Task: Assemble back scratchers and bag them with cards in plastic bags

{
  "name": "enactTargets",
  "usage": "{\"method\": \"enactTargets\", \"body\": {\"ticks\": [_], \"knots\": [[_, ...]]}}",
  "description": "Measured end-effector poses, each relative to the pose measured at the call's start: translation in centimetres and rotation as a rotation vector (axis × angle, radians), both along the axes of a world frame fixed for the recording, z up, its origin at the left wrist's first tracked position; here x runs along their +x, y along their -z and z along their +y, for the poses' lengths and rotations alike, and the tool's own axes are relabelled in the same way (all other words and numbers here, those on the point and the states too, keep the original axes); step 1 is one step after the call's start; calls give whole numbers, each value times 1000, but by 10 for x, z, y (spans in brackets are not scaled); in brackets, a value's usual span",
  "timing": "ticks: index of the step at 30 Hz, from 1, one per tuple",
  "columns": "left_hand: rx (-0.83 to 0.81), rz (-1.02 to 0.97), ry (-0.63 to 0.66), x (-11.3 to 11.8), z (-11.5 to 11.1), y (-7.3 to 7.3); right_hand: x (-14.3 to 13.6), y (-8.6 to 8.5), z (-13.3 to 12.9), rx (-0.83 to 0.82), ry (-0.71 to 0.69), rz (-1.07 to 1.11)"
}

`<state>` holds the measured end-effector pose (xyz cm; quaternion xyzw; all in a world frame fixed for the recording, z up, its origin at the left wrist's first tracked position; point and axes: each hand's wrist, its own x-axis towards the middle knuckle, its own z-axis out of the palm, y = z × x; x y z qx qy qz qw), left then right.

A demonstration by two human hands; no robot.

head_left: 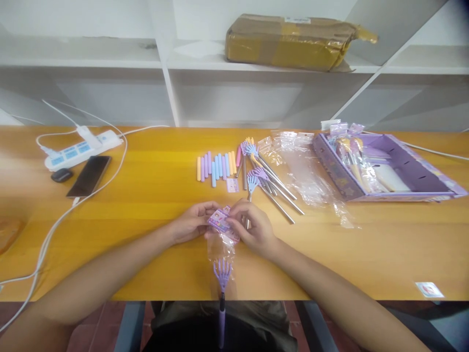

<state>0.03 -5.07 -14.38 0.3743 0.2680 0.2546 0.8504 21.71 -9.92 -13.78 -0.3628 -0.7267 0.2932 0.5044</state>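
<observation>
My left hand (192, 223) is closed on the top end of a clear plastic bag (216, 249), near a purple printed card (219, 220). My right hand (256, 230) pinches the same end from the other side, its thumb and fingers at the card. A purple hand-shaped back scratcher (222, 276) lies in the bag, its handle pointing towards me over the table's front edge. Just beyond my right hand is a pile of back scratchers (271, 183) with metal rods and blue, purple and yellow heads. Coloured handle tubes (216, 166) lie side by side to its left.
Empty clear bags (300, 166) are heaped right of the pile. A purple display box (421, 166) at the right holds several bagged back scratchers (355, 161). A small card (232, 185) lies by the tubes. At left are a power strip (82, 149), cables and a phone (90, 176).
</observation>
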Motion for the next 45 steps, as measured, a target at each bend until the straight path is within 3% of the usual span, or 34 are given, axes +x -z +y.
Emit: {"method": "enactTargets", "body": {"ticks": [9, 15, 28, 38, 45], "knots": [[-12, -20, -27, 1, -1, 0, 2, 2, 3, -47, -86, -53], [-3, -62, -23, 0, 1, 2, 2, -1, 1, -19, -69, -59], [10, -12, 3, -1, 1, -1, 10, -19, 6, 52, -117, -133], [16, 11, 24, -1, 0, -2, 10, -18, 3, -3, -232, -181], [34, 22, 17, 0, 0, -4, 11, -19, 0, -61, -211, -191]]}}
